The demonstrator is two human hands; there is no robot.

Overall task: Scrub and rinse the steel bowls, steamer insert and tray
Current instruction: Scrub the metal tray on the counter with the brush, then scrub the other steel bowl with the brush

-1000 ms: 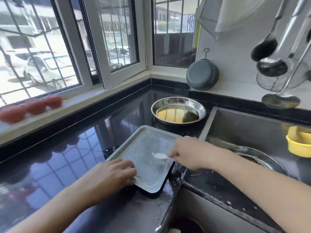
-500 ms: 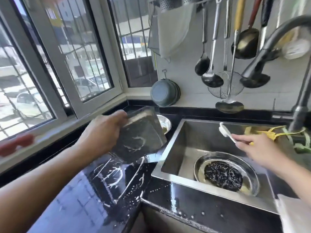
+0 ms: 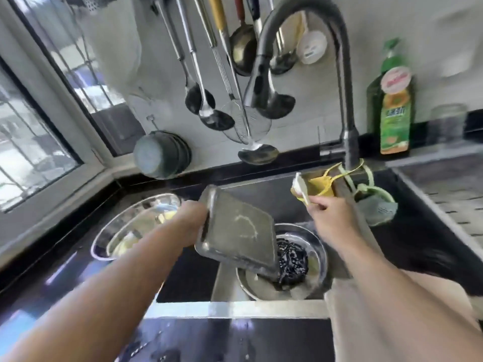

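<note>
Steel tray (image 3: 236, 232), rectangular with rounded corners and a curved white smear on its dull surface, is gripped at its edge by the left hand (image 3: 192, 218) and tilted over the sink (image 3: 235, 308). Beneath it a round steel bowl (image 3: 317, 253) holds something dark, perhaps a scrubber. The right hand (image 3: 330, 218) pinches a white brush (image 3: 300, 190). Left of the left hand sits a shiny bowl (image 3: 138, 226). Beyond the right hand stands a green bottle (image 3: 393, 105), its label unreadable.

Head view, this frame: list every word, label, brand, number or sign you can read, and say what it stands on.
No text here can be read with confidence.
Green dish soap bottle, round red label near its neck: brand lettering, too blurred to read.
Same bottle, green front label: a few light characters, too blurred to read.
Same bottle, orange band at the base: print too small to read.
Tray, faucet, hanging ladles: no lettering visible.
</note>
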